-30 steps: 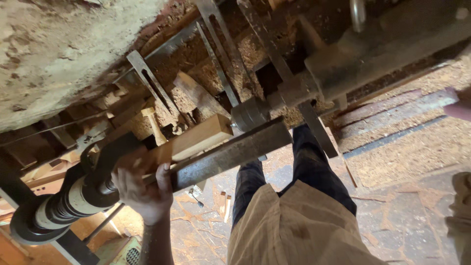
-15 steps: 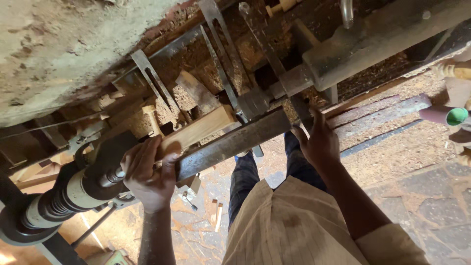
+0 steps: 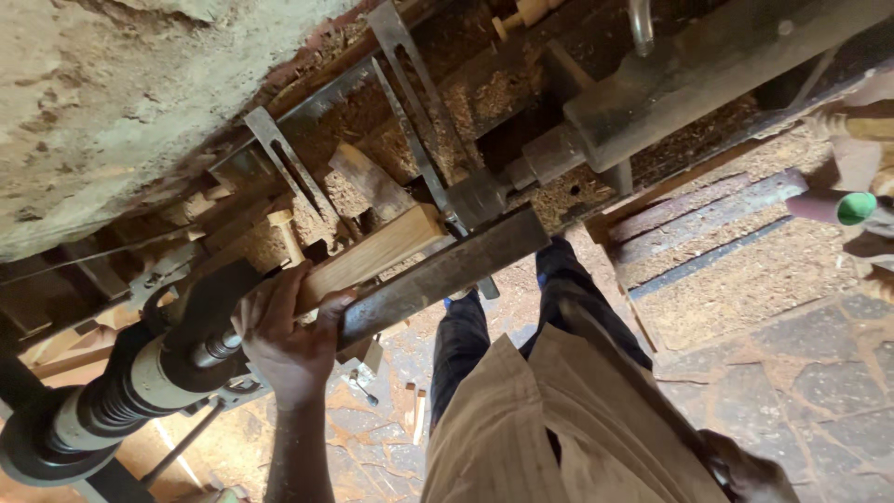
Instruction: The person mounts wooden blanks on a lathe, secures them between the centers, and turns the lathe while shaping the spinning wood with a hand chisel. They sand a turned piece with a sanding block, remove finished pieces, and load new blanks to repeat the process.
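- Left hand wrapped around the left end of the square wooden blank, fingers curled over its top and thumb pressed on its near face; same grip as half a second ago.
- Wooden blank mounted lengthwise between the lathe headstock at 8 o'clock and the tailstock centre at 2 o'clock, just behind the flat metal tool rest.
- Right hand now down at 5 o'clock, by the hip against the tan shirt; half a second ago up at the right end of the tool rest.
- Right fingers mostly cut off by the frame edge: apart or together, cannot tell.
- Sawdust heaped on the floor at 3 o'clock.
- Green-tipped turned piece at the right edge, well apart from both hands.
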